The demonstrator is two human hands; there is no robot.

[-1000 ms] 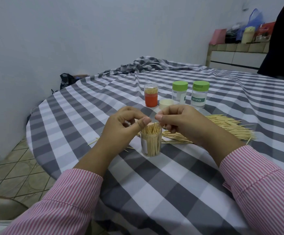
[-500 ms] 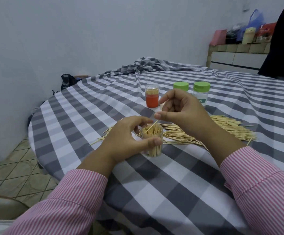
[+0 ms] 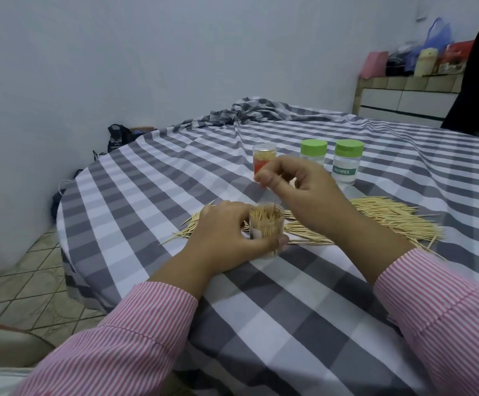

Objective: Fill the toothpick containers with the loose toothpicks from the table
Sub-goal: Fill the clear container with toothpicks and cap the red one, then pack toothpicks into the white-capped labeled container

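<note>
The left hand (image 3: 226,235) curls round a small clear plastic container (image 3: 266,224) packed with upright wooden toothpicks, standing on the grey-and-white checked tablecloth (image 3: 304,310), thumb across its near side. The right hand (image 3: 298,190) hovers above and behind it with fingers curled and fingertips drawn together; whether they pinch a toothpick cannot be told. The heap of loose pale toothpicks (image 3: 389,218) lies just behind the container, with an orange-labelled clear jar (image 3: 262,158) and two green-lidded clear jars (image 3: 346,161) farther back.

A home's dining corner; a round table (image 3: 152,201) wears a checked tablecloth (image 3: 304,304). Behind it, bags (image 3: 435,38) crowd a tiled counter (image 3: 409,82); below it, a tiled floor (image 3: 29,284).
</note>
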